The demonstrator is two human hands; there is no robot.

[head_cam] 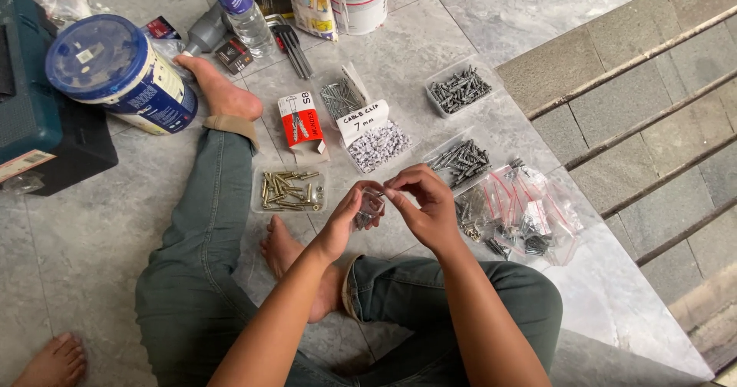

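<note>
I sit on a grey tiled floor with my legs folded. My left hand (pixel 347 216) and my right hand (pixel 421 203) meet over the floor, both pinching a small clear plastic bag (pixel 368 209) with dark screws in it. Just beyond my left hand lies a clear tray of brass-coloured screws (pixel 289 189). Beside my right hand lies a pile of small zip bags with red seals (pixel 522 214) holding dark fasteners.
Clear trays of grey wall plugs (pixel 459 89), (pixel 462 159), a bag of white cable clips (pixel 376 143), a red-and-white box (pixel 301 124), a blue-lidded bucket (pixel 119 72), a dark case (pixel 34 95), a water bottle (pixel 242 7) and stone steps (pixel 645 103) surround me. Another person's foot (pixel 54 362) shows bottom left.
</note>
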